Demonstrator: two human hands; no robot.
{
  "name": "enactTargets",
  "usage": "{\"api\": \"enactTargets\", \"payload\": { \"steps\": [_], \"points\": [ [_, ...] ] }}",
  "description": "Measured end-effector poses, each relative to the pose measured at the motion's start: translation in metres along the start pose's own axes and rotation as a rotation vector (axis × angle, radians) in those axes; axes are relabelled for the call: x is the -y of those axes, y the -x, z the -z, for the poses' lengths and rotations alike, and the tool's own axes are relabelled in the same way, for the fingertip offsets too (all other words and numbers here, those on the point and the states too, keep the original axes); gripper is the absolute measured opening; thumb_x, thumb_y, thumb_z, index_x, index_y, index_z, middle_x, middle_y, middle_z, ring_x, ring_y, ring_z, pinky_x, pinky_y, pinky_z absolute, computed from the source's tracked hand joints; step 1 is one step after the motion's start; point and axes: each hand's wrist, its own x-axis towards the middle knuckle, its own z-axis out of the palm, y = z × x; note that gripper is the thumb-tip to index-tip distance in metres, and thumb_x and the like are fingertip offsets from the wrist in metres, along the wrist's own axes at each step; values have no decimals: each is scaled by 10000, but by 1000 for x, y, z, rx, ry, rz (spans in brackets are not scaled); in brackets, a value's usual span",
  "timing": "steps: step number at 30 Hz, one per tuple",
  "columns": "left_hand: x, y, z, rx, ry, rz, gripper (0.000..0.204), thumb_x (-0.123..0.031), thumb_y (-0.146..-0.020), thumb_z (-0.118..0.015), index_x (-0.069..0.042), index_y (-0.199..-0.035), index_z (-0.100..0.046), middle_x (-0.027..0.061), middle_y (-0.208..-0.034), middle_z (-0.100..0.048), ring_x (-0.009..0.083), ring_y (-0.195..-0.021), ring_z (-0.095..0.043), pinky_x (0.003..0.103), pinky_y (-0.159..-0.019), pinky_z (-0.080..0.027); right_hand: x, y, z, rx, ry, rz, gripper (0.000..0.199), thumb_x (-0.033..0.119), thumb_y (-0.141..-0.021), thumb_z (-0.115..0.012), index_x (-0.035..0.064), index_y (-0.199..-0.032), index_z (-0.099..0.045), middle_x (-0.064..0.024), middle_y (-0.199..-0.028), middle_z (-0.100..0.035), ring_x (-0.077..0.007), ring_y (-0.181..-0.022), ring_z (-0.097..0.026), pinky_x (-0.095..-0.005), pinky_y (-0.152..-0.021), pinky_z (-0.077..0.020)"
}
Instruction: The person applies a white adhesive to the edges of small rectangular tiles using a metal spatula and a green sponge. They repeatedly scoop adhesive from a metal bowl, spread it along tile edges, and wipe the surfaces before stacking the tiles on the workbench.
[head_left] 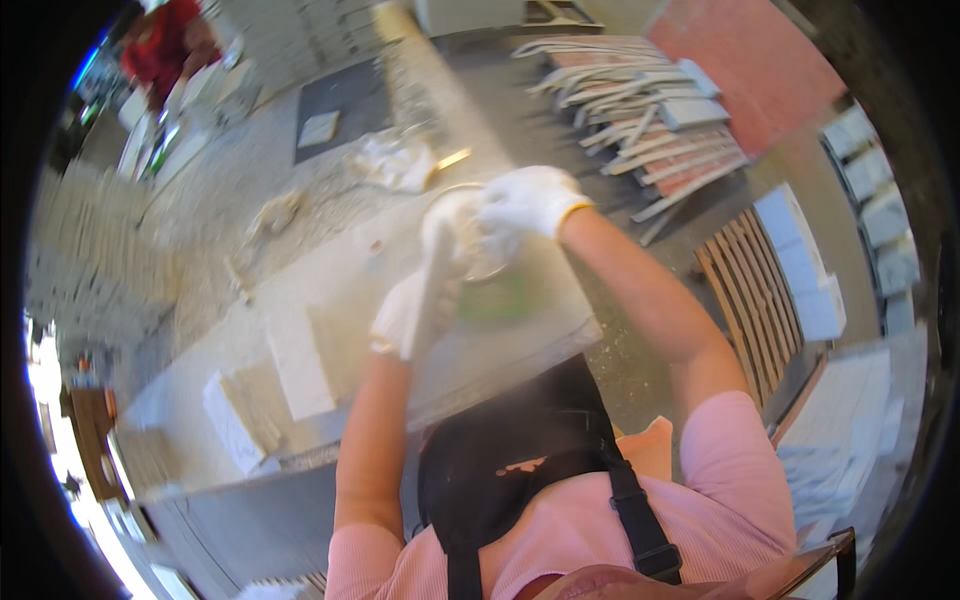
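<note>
Both my hands wear white knit gloves and are blurred by motion. My left hand (400, 312) is closed round a long, narrow off-white strip (432, 285), which stands tilted up from the fingers. A round pale tub (455, 207) sits on the worktable just beyond the strip, with whitish material inside. Over the tub's right side is my right hand (532, 203), its fingers curled down toward the inside. What those fingers grip is smeared and hidden. Under the tub's near side a green patch (492, 300) shows.
On the dusty worktable (370, 400) lie flat pale slabs (298, 365) and a crumpled white cloth (395, 163). Stacked tiles (105, 245) stand at left. Pale strips (640, 120) are piled at far right, near a wooden slatted pallet (750, 300). A person in red (165, 50) is at far left.
</note>
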Motion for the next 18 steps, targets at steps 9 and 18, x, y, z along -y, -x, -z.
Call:
{"api": "enactTargets", "payload": {
  "steps": [9, 18],
  "points": [
    [29, 38, -39, -317, -1105, -441, 387, -364, -1113, -518, 1, -1138, -648, 10, -775, -575, 127, -598, -538, 262, -544, -458, 15, 46, -4, -326, -24, -48, 220, 196, -861, -699, 152, -1030, -833, -145, -999, -798, -359, -957, -772, -518, -757, -602],
    [50, 73, -19, -226, -1293, -500, 387, -338, -1107, -534, 21, -1185, -657, 53, -1060, -655, 142, -948, -574, 296, -874, -470, -28, 153, -99, -562, -1098, -11, 156, 196, -908, -766, 82, -1011, -737, -85, -984, -757, -228, -927, -712, -373, -836, -540]
  ]
}}
